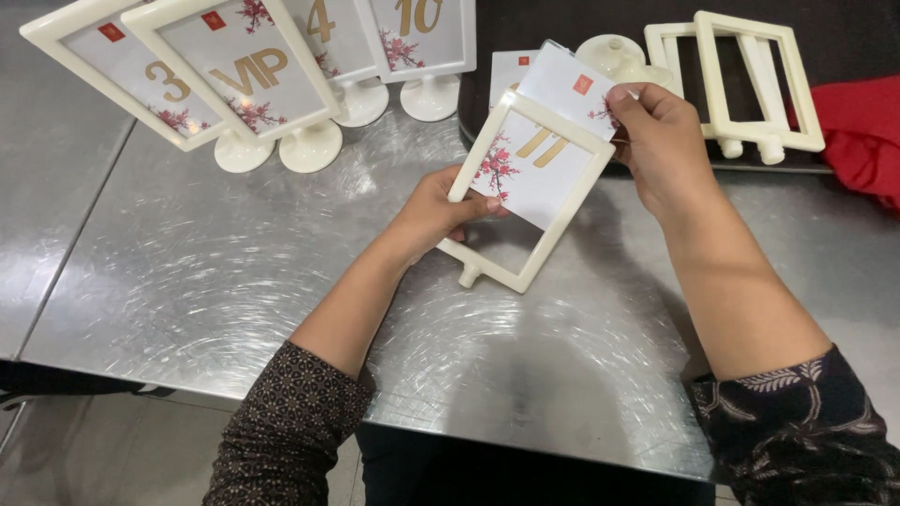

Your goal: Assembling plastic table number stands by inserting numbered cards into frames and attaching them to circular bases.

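Both hands (656,141) grip card (553,131) and frame (562,225) — table (234,281) edge near.

Over a scuffed stainless steel table (234,272), the left hand (436,215) grips the side of a cream plastic sign frame (553,245), held tilted. The right hand (656,136) pinches the top of a white card with gold numerals and pink blossoms (544,150), partly inside the frame. Four finished cream table signs on round bases (272,84) stand at upper left; empty cream frames (750,84) lie beside a red cloth (867,131).
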